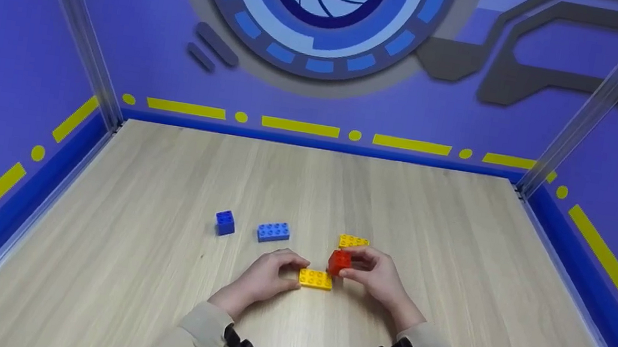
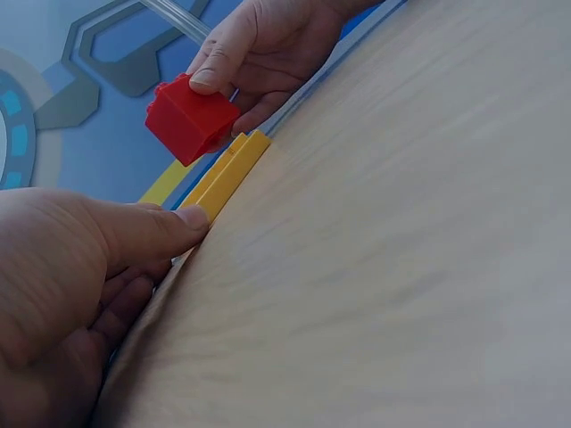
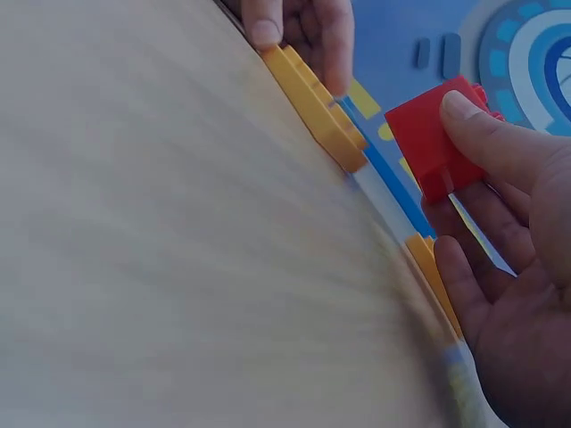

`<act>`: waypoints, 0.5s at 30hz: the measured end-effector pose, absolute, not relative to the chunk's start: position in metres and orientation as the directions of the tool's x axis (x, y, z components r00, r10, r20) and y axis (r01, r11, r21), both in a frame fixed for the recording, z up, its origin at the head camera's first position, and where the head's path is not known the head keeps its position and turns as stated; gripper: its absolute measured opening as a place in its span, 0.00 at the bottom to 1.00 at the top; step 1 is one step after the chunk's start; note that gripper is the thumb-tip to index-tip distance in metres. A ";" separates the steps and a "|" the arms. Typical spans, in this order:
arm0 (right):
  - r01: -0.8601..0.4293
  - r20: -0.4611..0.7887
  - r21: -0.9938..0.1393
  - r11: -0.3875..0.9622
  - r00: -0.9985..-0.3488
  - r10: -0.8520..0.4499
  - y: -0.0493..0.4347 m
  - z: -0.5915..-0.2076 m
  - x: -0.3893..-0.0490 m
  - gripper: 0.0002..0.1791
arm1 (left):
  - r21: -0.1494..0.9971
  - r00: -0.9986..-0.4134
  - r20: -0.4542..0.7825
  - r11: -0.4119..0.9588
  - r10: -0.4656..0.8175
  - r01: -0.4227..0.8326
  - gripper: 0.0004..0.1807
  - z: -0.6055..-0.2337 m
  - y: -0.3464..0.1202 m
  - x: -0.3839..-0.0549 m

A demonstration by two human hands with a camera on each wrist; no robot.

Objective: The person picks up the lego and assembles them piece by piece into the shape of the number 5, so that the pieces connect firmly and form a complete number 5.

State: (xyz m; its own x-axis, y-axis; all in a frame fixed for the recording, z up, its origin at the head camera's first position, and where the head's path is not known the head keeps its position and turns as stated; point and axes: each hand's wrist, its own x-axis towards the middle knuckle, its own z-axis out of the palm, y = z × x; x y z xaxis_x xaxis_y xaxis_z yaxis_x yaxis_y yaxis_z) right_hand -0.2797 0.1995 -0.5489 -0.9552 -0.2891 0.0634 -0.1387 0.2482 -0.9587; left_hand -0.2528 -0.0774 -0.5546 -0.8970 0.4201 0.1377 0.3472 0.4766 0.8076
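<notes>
My left hand (image 1: 269,275) pinches the left end of a flat yellow brick (image 1: 315,280) lying on the table, thumb on the near side. My right hand (image 1: 379,275) holds a red brick (image 1: 339,262) between thumb and fingers, just right of and above that yellow brick. In the right wrist view the red brick (image 3: 434,138) is off the table, apart from the yellow one (image 3: 314,109). A second yellow brick (image 1: 354,241) lies behind my right hand, partly hidden by it.
A light blue brick (image 1: 273,232) lies on the wooden table (image 1: 146,296) beyond my left hand. Farther left stands a small dark blue brick (image 1: 225,223). Patterned blue-purple panels (image 1: 318,108) enclose the back and sides.
</notes>
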 end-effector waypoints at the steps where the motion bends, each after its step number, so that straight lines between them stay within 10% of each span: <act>1: -0.141 0.064 -0.959 0.246 -0.952 -0.298 0.198 -0.549 -0.279 0.26 | 0.805 -0.896 0.141 0.478 0.421 0.351 0.20 -0.555 -0.077 -0.253; 15: -0.172 0.066 -0.957 0.233 -0.913 -0.403 0.184 -0.549 -0.270 0.23 | 0.810 -0.901 0.133 0.479 0.412 0.339 0.20 -0.554 -0.077 -0.252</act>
State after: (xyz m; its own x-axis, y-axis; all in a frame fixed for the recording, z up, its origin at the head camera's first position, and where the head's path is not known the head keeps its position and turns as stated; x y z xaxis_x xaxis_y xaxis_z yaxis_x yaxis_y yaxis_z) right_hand -0.2703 0.1837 -0.5491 -0.9129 -0.4027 0.0663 -0.1724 0.2335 -0.9570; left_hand -0.2523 -0.0768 -0.5535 -0.9012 0.4124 0.1334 0.3390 0.4789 0.8098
